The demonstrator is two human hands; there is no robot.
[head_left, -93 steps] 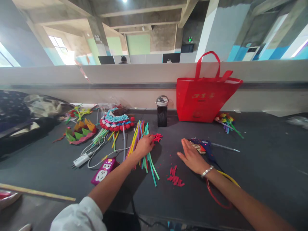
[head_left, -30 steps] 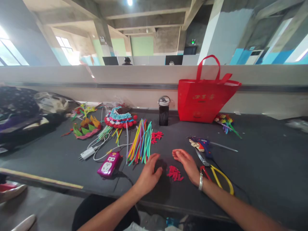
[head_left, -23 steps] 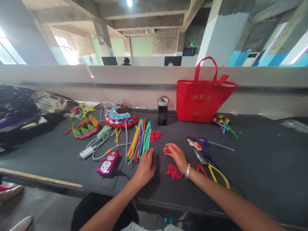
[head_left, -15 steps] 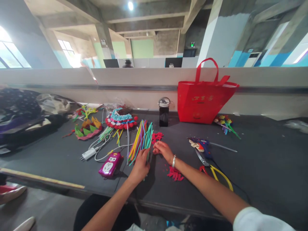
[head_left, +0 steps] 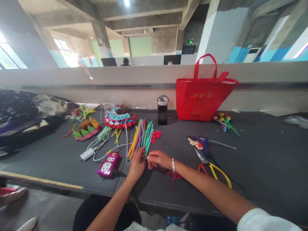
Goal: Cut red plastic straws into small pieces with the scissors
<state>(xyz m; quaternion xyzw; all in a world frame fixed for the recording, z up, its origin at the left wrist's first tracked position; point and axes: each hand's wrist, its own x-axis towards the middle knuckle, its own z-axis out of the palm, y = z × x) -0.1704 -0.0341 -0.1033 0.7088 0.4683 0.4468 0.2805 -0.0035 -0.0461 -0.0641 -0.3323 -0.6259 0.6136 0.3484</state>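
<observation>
A bundle of long thin coloured stems (head_left: 141, 133), yellow, purple, blue and green, lies fanned on the dark table. My left hand (head_left: 137, 163) is at its lower end, fingers curled over the green stems. Close beside it my right hand (head_left: 158, 159), with a silver bracelet at the wrist, has its fingers bent together by the same lower ends. Whatever sits between those right fingers is hidden. Small red cut pieces (head_left: 156, 136) lie just right of the bundle. Another pile of red strips (head_left: 175, 175) is partly covered by my right forearm.
Scissors (head_left: 215, 171) and a glue gun (head_left: 203, 144) lie on the right. Behind stand a bottle (head_left: 162, 112) and a red bag (head_left: 204, 101). To the left are a purple power socket (head_left: 108, 165), a white charger (head_left: 87, 154) and a blue-and-red pompom craft (head_left: 119, 118).
Both hands, earlier apart, have come together at the lower end of the stems. My right hand moved left from beside the glue gun. My left hand left the red cut pieces.
</observation>
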